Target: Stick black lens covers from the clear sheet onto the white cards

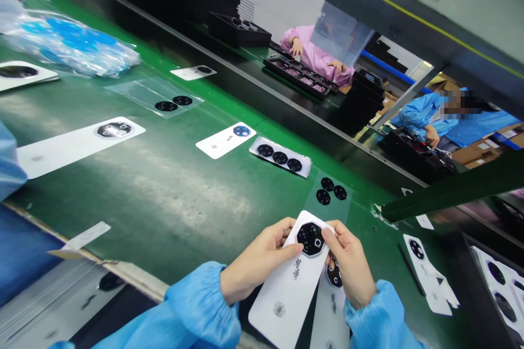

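Both hands grip a white phone back cover (282, 294), tilted, with a black octagonal camera plate (310, 238) near its top. My left hand (260, 259) closes on the left edge, its thumb by the plate. From the right, my right hand (350, 264) pinches the upper edge, thumb pressed on the plate's rim. Partly hidden beneath lies a second white cover (327, 313), also with a dark camera plate. Just beyond my hands, several loose black camera plates (323, 197) rest on a clear sheet.
A tray (305, 166) of three black plates, a small white cover (221, 143) and a large one (82, 147) lie on the green bench. Plastic-bagged blue parts (73, 38) sit at far left. A green post (442, 191) slants in at right. Co-workers sit across the line.
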`<move>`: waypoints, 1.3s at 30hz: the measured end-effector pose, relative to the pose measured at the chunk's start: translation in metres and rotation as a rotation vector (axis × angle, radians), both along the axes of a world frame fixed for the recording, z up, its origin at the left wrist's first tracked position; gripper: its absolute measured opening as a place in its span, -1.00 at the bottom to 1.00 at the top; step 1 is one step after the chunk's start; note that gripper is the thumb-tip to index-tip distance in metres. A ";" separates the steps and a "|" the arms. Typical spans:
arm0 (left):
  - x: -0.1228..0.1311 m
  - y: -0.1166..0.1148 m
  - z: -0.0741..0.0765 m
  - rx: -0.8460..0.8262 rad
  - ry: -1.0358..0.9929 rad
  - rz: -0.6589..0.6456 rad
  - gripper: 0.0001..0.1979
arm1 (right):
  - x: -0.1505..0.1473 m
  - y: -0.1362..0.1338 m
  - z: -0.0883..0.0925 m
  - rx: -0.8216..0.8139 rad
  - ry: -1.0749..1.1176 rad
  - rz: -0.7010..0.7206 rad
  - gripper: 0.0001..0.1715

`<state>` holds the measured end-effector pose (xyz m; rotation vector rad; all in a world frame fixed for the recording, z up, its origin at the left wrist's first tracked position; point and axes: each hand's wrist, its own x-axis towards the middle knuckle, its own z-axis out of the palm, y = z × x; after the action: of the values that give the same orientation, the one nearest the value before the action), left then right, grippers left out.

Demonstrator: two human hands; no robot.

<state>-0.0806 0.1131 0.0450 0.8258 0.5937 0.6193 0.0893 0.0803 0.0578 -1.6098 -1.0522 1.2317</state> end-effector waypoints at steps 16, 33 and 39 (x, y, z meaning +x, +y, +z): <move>0.006 -0.002 -0.006 -0.018 0.057 0.126 -0.74 | -0.023 -0.016 -0.001 0.055 0.192 -0.079 -0.46; 0.009 0.000 -0.001 -0.024 0.099 0.122 -0.64 | -0.010 -0.013 -0.009 -0.060 0.307 -0.133 -0.60; 0.010 0.000 0.000 -0.032 0.088 0.100 -0.62 | -0.013 -0.010 -0.007 -0.182 0.481 -0.150 -0.68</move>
<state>-0.0702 0.1130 0.0452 0.7999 0.7264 0.6650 0.0763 0.0702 0.0504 -1.3910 -0.5214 1.5433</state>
